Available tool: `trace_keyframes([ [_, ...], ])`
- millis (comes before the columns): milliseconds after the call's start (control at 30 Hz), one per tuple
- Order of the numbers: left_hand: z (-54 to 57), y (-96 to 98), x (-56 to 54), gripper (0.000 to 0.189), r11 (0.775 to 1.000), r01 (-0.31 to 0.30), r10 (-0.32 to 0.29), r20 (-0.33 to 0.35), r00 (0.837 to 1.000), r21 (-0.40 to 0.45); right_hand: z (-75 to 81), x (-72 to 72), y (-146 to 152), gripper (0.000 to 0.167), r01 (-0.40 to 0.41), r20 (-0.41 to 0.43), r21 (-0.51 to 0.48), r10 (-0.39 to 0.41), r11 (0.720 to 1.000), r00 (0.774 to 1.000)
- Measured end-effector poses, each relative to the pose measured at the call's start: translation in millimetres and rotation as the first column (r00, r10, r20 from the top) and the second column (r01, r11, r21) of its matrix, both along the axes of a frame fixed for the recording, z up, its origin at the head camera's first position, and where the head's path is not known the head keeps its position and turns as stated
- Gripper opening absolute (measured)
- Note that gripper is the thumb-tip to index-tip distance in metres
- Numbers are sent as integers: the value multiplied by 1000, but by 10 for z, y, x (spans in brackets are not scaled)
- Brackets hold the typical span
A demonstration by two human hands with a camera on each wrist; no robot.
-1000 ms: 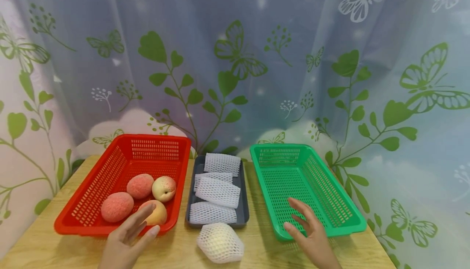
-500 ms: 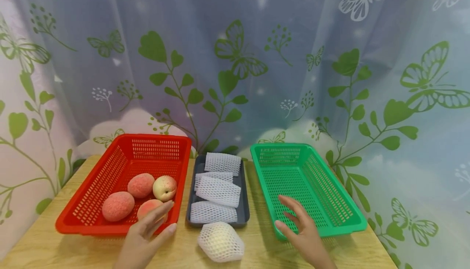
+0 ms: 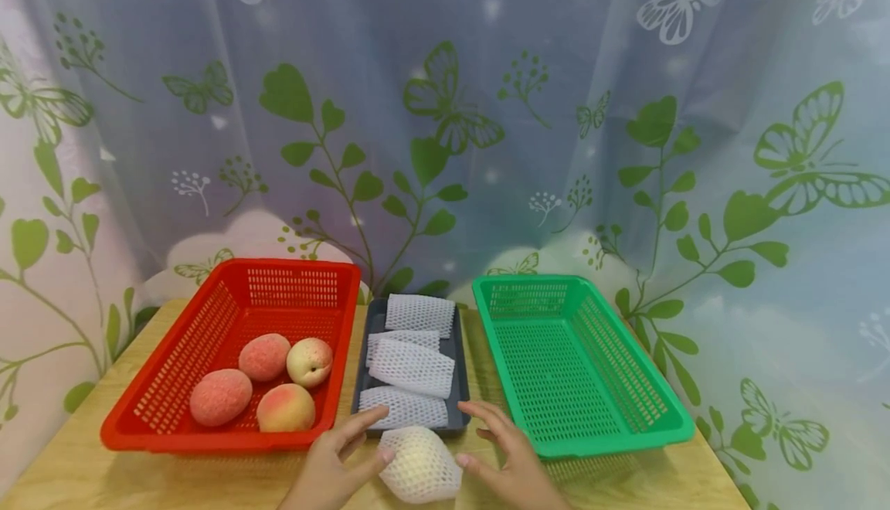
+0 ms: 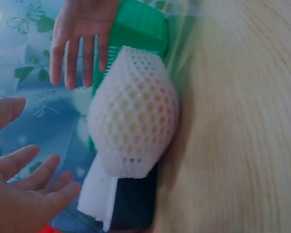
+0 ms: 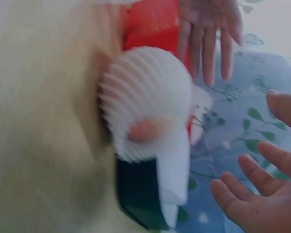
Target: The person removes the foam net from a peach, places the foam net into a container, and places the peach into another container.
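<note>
A peach in a white foam net sleeve (image 3: 419,465) sits on the table in front of the dark tray; in the right wrist view some pink skin shows through the sleeve's open end (image 5: 144,130). My left hand (image 3: 337,460) is at its left, with relaxed, spread fingers and the thumb tip right at the net in the head view. On the other side is my right hand (image 3: 511,456), fingers likewise spread, thumb close to the net. Both wrist views show a gap between the fingers (image 4: 41,172) and the wrapped fruit, and neither palm holds anything.
Several flat foam sleeves (image 3: 410,367) lie in the dark grey tray (image 3: 461,386). To the left, a red basket (image 3: 167,440) holds several peaches (image 3: 287,408). A green basket (image 3: 667,436) stands at the right. Behind the wooden table (image 3: 243,483) hangs a patterned curtain (image 3: 445,224).
My left hand has moved right, away from the red basket, and my right hand left, away from the green one. They now flank the wrapped peach, which stays in place.
</note>
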State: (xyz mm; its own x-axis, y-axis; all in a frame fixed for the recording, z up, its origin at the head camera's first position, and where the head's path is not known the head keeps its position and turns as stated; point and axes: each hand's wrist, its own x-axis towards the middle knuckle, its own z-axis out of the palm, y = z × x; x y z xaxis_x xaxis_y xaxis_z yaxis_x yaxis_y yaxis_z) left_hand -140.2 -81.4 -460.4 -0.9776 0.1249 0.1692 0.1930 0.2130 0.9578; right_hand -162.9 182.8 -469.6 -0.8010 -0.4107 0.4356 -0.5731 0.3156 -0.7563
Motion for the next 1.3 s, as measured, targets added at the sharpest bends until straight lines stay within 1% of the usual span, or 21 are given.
trace_keyframes([
  [67, -78, 19, -33, 47, 999, 14, -15, -9, 1000, -44, -85, -6, -68, 51, -30, 70, 7, 30, 1000, 997],
  [100, -120, 25, -54, 47, 998, 20, -20, -2, 1000, -52, -131, -13, -101, 50, -43, 106, 10, 42, 999, 994],
  [200, -244, 42, -111, 49, 995, 45, -46, -3, 999, -89, -273, -39, -189, 50, -93, 157, 34, 87, 995, 984],
  [300, -357, 56, -152, 51, 989, 61, -64, -18, 998, -132, -385, -54, -255, 53, -116, 145, 66, 106, 991, 984],
  [367, -412, 62, -166, 51, 982, 48, -60, -59, 996, -181, -430, -56, -286, 55, -108, 130, 82, 97, 991, 987],
  [433, -451, 68, -173, 51, 979, 41, -59, -88, 994, -197, -458, -62, -310, 58, -98, 106, 90, 89, 991, 990],
  [467, -465, 69, -174, 51, 980, 44, -63, -92, 994, -195, -468, -65, -320, 58, -94, 105, 88, 85, 992, 991],
  [533, -480, 67, -170, 52, 985, 74, -86, -70, 994, -158, -487, -76, -335, 60, -88, 110, 86, 78, 992, 991],
  [633, -483, 66, -167, 55, 988, 137, -137, 19, 990, -67, -501, -89, -348, 64, -100, 139, 87, 87, 991, 986],
  [700, -488, 65, -170, 57, 987, 161, -160, 72, 985, -18, -495, -91, -357, 67, -110, 164, 96, 93, 989, 982],
  [800, -509, 62, -180, 58, 986, 167, -165, 123, 979, -12, -489, -87, -374, 73, -119, 173, 124, 97, 985, 980],
  [867, -525, 59, -188, 58, 986, 165, -161, 134, 978, -20, -495, -89, -389, 77, -125, 160, 138, 102, 982, 982],
  [967, -538, 56, -195, 58, 985, 171, -168, 160, 973, -5, -514, -95, -404, 82, -134, 133, 159, 114, 978, 985],
  [1067, -545, 56, -199, 59, 984, 179, -179, 172, 969, 17, -520, -102, -410, 86, -152, 136, 163, 130, 975, 982],
  [1233, -552, 58, -206, 59, 983, 181, -184, 173, 967, 31, -519, -112, -415, 85, -161, 134, 166, 140, 973, 981],
  [1300, -554, 57, -207, 59, 983, 181, -184, 174, 967, 35, -525, -115, -419, 83, -146, 101, 173, 130, 974, 986],
])
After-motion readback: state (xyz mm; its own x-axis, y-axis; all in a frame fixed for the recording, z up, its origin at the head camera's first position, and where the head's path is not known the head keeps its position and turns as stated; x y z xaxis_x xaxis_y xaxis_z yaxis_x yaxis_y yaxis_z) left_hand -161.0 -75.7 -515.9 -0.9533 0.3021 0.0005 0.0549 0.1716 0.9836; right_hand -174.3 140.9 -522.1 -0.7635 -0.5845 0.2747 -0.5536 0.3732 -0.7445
